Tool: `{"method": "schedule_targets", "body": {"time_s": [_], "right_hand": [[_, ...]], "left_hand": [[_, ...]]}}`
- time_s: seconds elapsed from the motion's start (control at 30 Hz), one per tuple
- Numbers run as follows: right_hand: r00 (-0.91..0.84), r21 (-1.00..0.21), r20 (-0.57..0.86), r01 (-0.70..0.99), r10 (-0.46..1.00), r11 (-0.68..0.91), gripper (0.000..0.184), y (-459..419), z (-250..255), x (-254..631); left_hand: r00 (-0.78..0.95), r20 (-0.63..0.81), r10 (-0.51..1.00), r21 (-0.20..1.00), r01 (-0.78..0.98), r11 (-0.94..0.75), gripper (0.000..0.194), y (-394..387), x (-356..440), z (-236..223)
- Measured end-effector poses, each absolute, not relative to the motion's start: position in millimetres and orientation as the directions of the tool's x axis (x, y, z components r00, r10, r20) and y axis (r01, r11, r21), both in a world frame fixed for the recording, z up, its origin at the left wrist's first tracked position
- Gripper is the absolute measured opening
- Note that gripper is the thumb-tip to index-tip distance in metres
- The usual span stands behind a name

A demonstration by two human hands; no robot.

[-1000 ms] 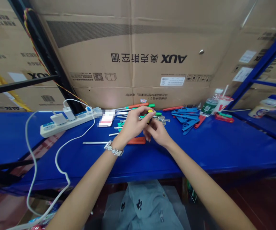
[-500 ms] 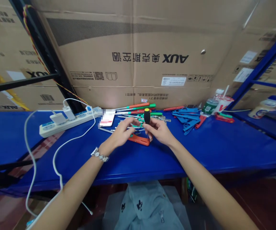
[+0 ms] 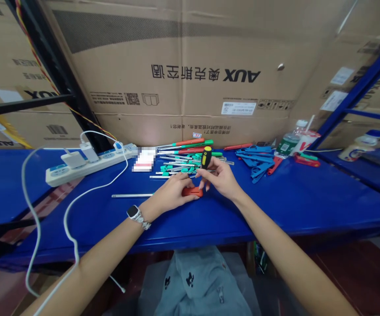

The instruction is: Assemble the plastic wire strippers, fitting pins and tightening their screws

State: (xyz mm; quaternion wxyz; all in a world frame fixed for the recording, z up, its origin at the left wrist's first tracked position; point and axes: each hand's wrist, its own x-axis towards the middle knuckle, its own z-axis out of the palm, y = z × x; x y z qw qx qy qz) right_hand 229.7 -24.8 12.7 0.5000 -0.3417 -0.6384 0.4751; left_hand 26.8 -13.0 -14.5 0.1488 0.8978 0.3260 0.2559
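My left hand lies low on the blue shelf, fingers curled over the orange handle of a long screwdriver whose steel shaft runs out to the left. My right hand pinches a short black screwdriver handle with a yellow cap, held nearly upright just above the orange handle. A watch sits on my left wrist. Behind both hands lies a pile of green and orange screwdrivers.
A white power strip with plugs and a trailing white cable lies at the left. Blue and red plastic pry tools, a green-labelled bottle and a cup stand at the right. Cardboard boxes wall the back.
My left hand dropped from the black handle down onto the orange screwdriver handle. The right hand kept the black handle and tilted it upright.
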Motion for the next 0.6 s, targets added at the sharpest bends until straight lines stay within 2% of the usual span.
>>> {"method": "schedule_targets", "body": {"time_s": [0.17,0.37,0.6], "right_hand": [[-0.183,-0.941,0.337,-0.051,0.923,0.334,0.050,-21.9,5.8,220.5],[-0.324,-0.945,0.322,-0.054,0.890,0.323,0.045,-23.6,7.6,229.2],[-0.134,-0.930,0.365,-0.024,0.921,0.366,0.049,-20.2,6.8,219.9]], "left_hand": [[0.641,0.361,0.678,0.456,0.513,-0.728,0.026,-15.3,27.2,-17.6],[0.615,0.375,0.694,0.441,0.540,-0.717,0.024,-15.0,28.5,-18.6],[0.607,0.369,0.703,0.422,0.564,-0.709,0.024,-16.8,29.6,-19.2]]}}
